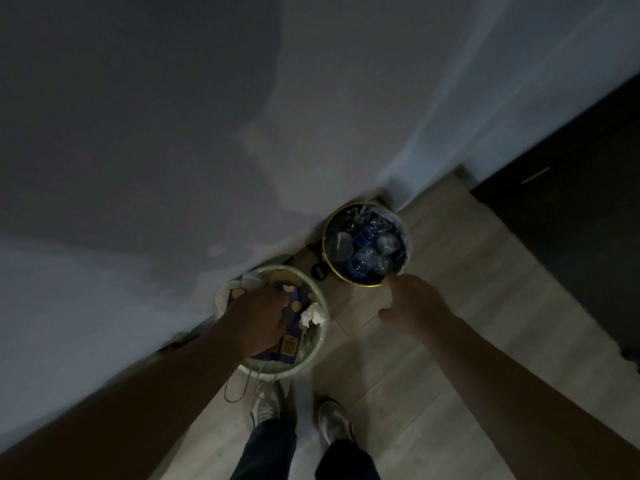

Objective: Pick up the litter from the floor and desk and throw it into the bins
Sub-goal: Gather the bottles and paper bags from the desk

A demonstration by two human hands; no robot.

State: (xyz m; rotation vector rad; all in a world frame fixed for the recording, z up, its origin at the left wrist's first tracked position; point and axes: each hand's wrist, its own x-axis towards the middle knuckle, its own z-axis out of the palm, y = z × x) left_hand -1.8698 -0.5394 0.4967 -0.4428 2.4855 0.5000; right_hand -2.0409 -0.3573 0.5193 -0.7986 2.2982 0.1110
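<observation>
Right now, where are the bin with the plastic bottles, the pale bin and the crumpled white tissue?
bin with the plastic bottles (362, 285): head view, on its gold rim, near side.
pale bin (325, 332): head view, on its right rim.
crumpled white tissue (313, 315): head view, on its middle.

Both bare forearms reach forward and down from the lower corners of the view, well apart. The left hand (258, 317) points downward, its back to the camera and its fingertips hidden, so its grip cannot be told. The right hand (412, 303) hangs with fingers loosely curled, thumb out sideways.
</observation>
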